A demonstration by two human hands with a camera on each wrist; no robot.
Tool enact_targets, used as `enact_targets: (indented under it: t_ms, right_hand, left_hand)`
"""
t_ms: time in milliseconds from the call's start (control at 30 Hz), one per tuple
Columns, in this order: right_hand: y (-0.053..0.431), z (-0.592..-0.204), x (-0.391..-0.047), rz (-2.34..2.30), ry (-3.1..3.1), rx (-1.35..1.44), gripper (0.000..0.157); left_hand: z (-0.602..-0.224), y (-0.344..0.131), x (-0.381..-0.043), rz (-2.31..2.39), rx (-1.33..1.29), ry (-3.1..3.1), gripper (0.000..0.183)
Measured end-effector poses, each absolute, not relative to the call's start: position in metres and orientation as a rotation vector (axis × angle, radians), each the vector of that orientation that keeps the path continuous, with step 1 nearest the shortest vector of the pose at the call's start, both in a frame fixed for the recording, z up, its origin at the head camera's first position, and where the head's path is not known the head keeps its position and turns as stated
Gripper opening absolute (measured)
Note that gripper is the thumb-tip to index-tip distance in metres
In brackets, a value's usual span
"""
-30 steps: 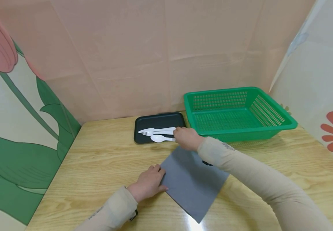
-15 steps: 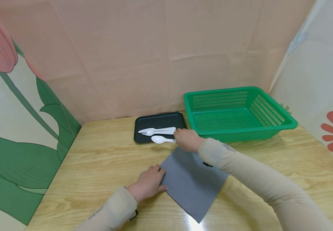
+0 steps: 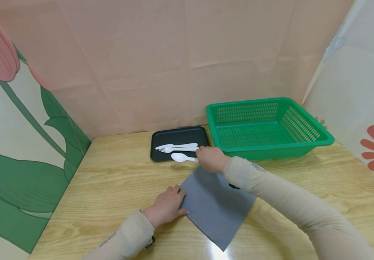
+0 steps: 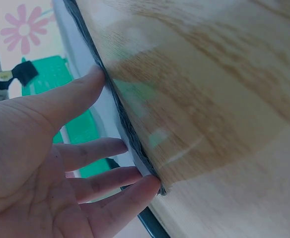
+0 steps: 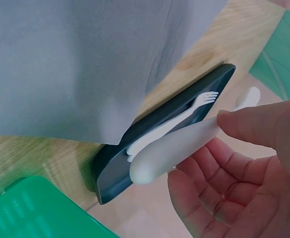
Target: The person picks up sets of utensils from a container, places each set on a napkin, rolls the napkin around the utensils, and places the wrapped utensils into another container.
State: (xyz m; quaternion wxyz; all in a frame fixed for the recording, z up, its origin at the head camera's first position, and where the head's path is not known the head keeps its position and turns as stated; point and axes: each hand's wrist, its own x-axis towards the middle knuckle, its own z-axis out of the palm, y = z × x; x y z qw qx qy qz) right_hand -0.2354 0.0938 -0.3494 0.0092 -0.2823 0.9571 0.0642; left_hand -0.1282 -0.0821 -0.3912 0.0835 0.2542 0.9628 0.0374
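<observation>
1. The right hand (image 3: 212,159) pinches a white spoon (image 3: 179,157) by its handle between thumb and fingers, its bowl pointing left over the front edge of the tray. This grip looks light; keeping it firm but gentle should stop the smooth handle from twisting.

2. The left hand (image 3: 166,206) grips nothing: its fingers lie extended and slightly bent, touching the left corner and edge of a grey cloth (image 3: 217,213). Light, steady contact there would probably keep the cloth from sliding.

3. The cloth lies flat on the wooden table (image 3: 115,177), a corner towards the person, its far part beneath the right forearm. Holding that wrist high seems wise, so the sleeve does not drag it.

4. Beyond, a white fork (image 3: 170,149) and white knife (image 3: 189,145) lie close together on the black tray (image 3: 177,135). The spoon should best move clear of both without nudging them.

5. The green basket (image 3: 271,153) stands just right of the tray; the knuckles need room beside its wall.
</observation>
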Motion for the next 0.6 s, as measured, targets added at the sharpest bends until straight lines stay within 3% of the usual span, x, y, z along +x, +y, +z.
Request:
enact_targets:
  t_ms: [600]
  right_hand:
    - [0.0965,-0.3511,-0.2324,0.221,2.982,-0.887,0.022]
  left_hand:
    - [-0.3928,-0.0825,-0.1296,0.113,0.761,2.869,0.056]
